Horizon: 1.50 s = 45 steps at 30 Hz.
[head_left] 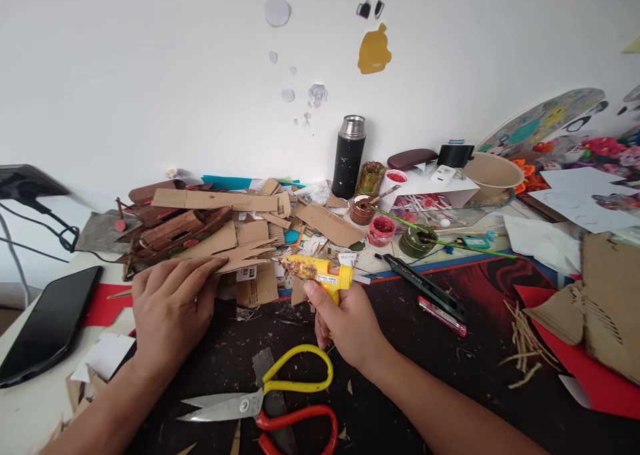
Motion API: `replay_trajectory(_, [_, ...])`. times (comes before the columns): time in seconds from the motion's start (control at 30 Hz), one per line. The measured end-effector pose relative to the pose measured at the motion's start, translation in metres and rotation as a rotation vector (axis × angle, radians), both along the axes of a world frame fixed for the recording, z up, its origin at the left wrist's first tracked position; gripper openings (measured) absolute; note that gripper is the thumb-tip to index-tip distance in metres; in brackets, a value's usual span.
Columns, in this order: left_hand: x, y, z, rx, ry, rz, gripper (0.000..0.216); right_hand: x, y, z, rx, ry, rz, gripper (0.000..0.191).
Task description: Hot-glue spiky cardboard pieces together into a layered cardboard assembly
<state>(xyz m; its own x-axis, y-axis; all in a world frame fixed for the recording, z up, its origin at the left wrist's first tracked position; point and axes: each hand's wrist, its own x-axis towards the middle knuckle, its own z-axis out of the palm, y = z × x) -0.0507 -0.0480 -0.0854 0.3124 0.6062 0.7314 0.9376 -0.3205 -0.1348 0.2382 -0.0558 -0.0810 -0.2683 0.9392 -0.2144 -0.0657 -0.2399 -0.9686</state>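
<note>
Left of centre in the frame, the left hand (173, 306) has its fingers pinched on jagged cardboard (246, 254), thin and cut into pointed spikes. Near the centre, the right hand (353, 325) wraps its fingers around a yellow plastic glue gun (330, 276) (its nose crusted with brown residue). At bottom centre, steel scissors (245, 405) with looped handles lie on a dark, crumb-flecked mat (405, 342).

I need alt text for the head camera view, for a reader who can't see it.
A person's right hand holds a yellow glue gun near jagged-cut cardboard, which the left hand touches. In front, red-and-yellow-handled scissors lie on a dark mat; behind are cardboard scraps, paint jars and a black flask before a white wall.
</note>
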Motion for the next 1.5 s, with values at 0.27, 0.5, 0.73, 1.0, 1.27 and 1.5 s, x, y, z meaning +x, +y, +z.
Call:
replay_trajectory(0.27, [0.001, 0.000, 0.001, -0.019, 0.006, 0.001, 0.022, -0.001, 0.000, 0.001, 0.006, 0.010, 0.004, 0.066])
replay_trajectory(0.5, [0.002, 0.003, 0.001, 0.038, 0.023, -0.007, 0.020, -0.001, -0.001, 0.002, 0.001, 0.019, 0.007, 0.063])
replay_trajectory(0.73, [0.002, 0.004, 0.000, 0.043, 0.030, -0.015, 0.017, 0.000, -0.002, 0.006, -0.005, 0.013, 0.006, 0.060])
replay_trajectory(1.0, [0.001, 0.000, -0.001, -0.060, -0.046, 0.000, 0.023, -0.001, -0.002, 0.005, 0.007, 0.014, -0.002, 0.063])
replay_trajectory(1.27, [0.000, -0.003, -0.003, -0.117, -0.068, 0.002, 0.027, -0.001, -0.002, 0.003, 0.007, 0.000, -0.005, 0.066])
replay_trajectory(1.5, [-0.001, -0.002, 0.001, -0.112, -0.066, -0.003, 0.027, 0.006, -0.001, 0.010, 0.050, -0.032, -0.012, 0.066])
